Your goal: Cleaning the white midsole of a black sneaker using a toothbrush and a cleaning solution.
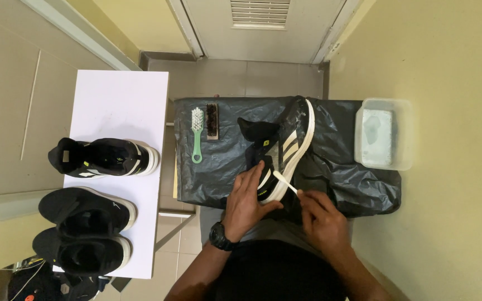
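1. My left hand [247, 198] clamps the heel end of a black sneaker [277, 147] lying on its side on the black plastic sheet [224, 150].
2. My right hand [320, 214] pinches a small white toothbrush [284, 181], fingers narrow, bristle end against the white sole edge.
3. Judged progress: scrubbing is at the heel; the rest of the sole looks yet to be worked.
4. Untouched: green-handled brush [197, 134], dark-bristled brush [212, 120], tub of water [383, 134].
5. On the white table [119, 92]: three more black shoes [102, 157], state unclear.
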